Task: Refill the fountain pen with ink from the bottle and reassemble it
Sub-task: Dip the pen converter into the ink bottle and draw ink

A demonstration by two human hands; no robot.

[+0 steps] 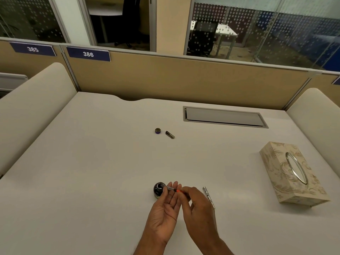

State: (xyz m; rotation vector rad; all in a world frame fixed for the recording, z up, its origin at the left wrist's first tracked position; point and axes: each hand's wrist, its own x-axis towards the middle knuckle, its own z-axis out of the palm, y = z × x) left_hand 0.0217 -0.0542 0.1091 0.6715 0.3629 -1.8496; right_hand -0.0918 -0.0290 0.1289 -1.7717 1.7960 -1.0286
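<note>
Right at the near edge of the counter [92,162] both hands are at work. I count one ink bottle [158,190], standing open, and three pieces of pen. One is the slim pen section [171,189] with an orange glint at its rear, slanted down so its tip sits at the bottle's mouth. The right hand [197,205] pinches its back end between curled fingertips. The left hand [163,208] lies palm up with fingers straight, just beside the bottle and under the slanted section, gripping nothing. The second piece, a silver barrel [208,196], lies flat just right of the right hand. The third, a short dark pen cap [170,134], lies well off toward the middle of the counter, close beside the single round bottle lid [157,131]. One patterned tissue box [292,173] with an oval metal-rimmed slot sits far to the right. The counter itself is pale and smooth, with one grey cable hatch [224,116] set into it near the back. A tan partition [184,80] rises behind, carrying two blue plates reading 385 [33,49] and 386 [88,54]. Beyond it are dotted glass walls [266,24] and dim rooms with dark chairs.
</note>
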